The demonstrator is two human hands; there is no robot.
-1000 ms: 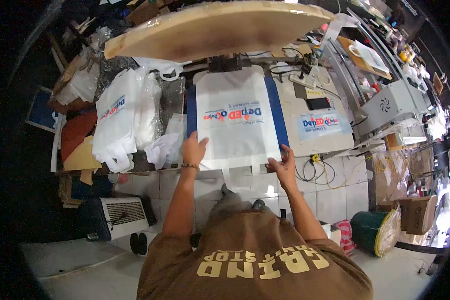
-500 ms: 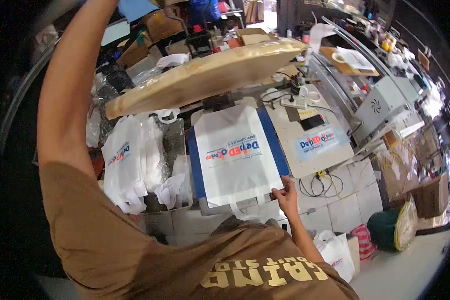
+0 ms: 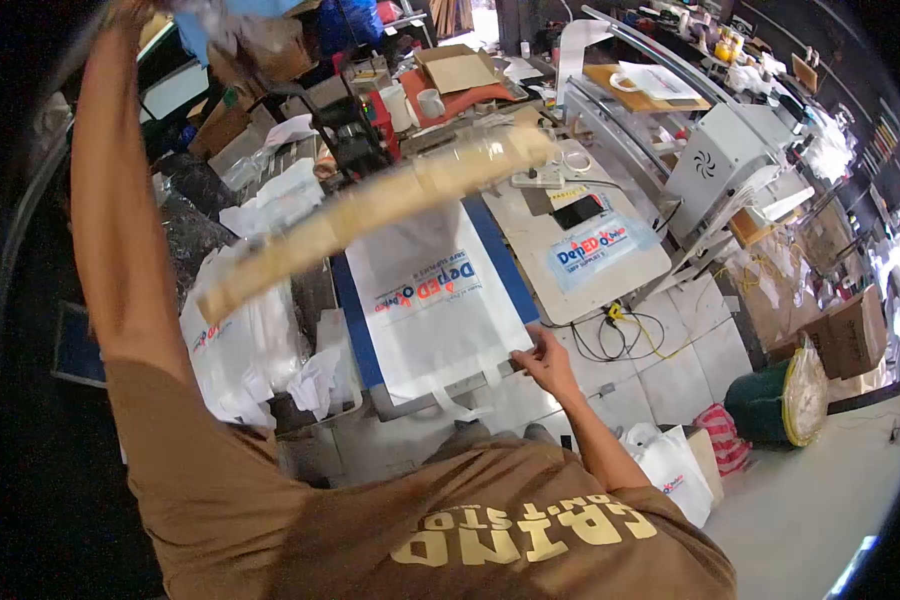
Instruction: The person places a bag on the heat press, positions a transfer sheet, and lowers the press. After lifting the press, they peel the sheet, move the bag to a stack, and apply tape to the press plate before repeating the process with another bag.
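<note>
A white tote bag (image 3: pixel 440 330) with red and blue print lies flat on a blue pad (image 3: pixel 507 275), its handles hanging toward me. My right hand (image 3: pixel 550 364) is at its near right corner, thumb and fingers closed on the edge. A thick tan padded board (image 3: pixel 390 205), blurred by motion, hangs tilted over the bag's far part. My left arm is raised at upper left; my left hand (image 3: pixel 128 14) is blurred and cut by the top edge, so its grip does not show.
White printed bags (image 3: pixel 235 350) are piled at left. On the right board (image 3: pixel 595 270) lie a phone (image 3: pixel 578 211) and a printed film (image 3: pixel 605 252). A grey machine (image 3: pixel 720 160) stands beyond. Cables (image 3: pixel 620 330) and a green drum (image 3: pixel 760 402) are on the floor.
The tan board has swung to a more edge-on angle, uncovering cups and boxes behind it. My view has shifted to the right. My right hand stays at the bag's corner.
</note>
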